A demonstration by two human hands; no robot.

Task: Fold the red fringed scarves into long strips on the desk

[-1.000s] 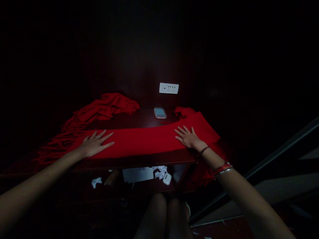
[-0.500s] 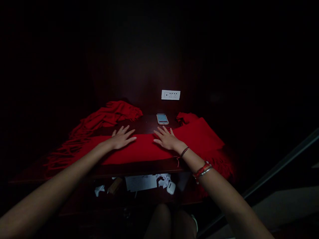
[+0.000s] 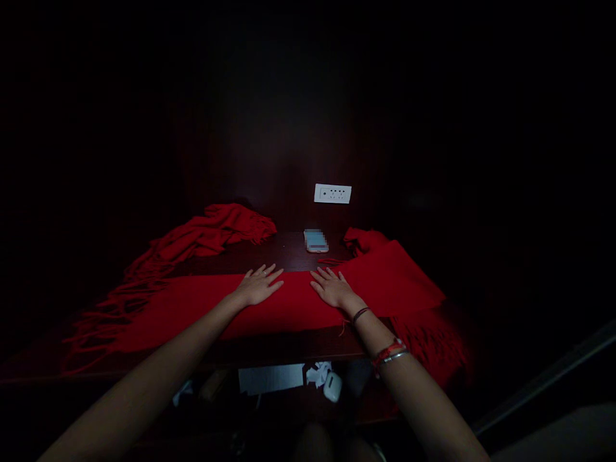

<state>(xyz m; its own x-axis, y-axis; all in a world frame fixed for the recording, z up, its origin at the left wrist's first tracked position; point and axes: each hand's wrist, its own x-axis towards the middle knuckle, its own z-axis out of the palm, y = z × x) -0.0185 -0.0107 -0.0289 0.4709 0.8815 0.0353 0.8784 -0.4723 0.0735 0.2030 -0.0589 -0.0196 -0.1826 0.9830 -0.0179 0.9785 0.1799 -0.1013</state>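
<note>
A red fringed scarf (image 3: 283, 311) lies stretched flat along the dark desk, its fringe spread at the left end. My left hand (image 3: 258, 286) rests palm down on the middle of it, fingers spread, a ring on one finger. To the right, my right hand (image 3: 333, 289) also lies flat on the scarf with fingers apart. Another red cloth, crumpled and fringed (image 3: 216, 228), sits behind at the left. Red fabric is folded over on the right, with more fringe hanging (image 3: 428, 340) at the desk's front edge.
A phone (image 3: 316, 240) with a lit screen lies behind my hands, below a white wall socket (image 3: 332, 194). Under the desktop, a shelf holds a pale flat sheet (image 3: 272, 378), crumpled paper (image 3: 315, 373) and a white rounded case (image 3: 332, 387).
My left hand has slid right across the scarf, closer to my right hand, which has shifted slightly. The whole view has tilted up a little, so things sit lower.
</note>
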